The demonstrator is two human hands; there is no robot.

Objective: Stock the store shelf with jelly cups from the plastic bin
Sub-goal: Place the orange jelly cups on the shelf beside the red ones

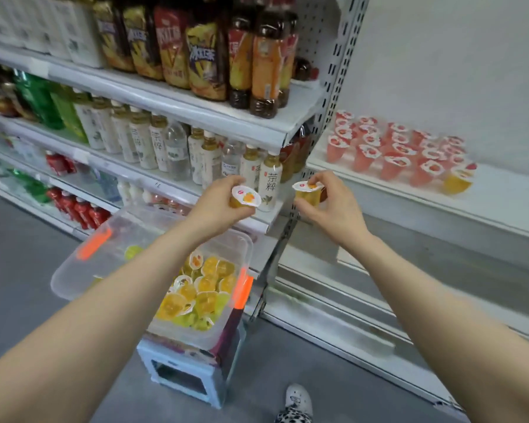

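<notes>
Left cup: small orange jelly cup with white foil lid, above the bin, pinched between thumb and curled fingers of left hand.
Right cup: second orange jelly cup, above and right of bin, gripped by curled fingertips of right hand.
Bin: clear plastic bin with orange latches; yellow, orange and green cups heaped inside.
Shelf: white metal shelf, up and right of bin; rows of red jelly cups standing on it.
Stool: pale blue plastic stool, directly under bin.
</notes>
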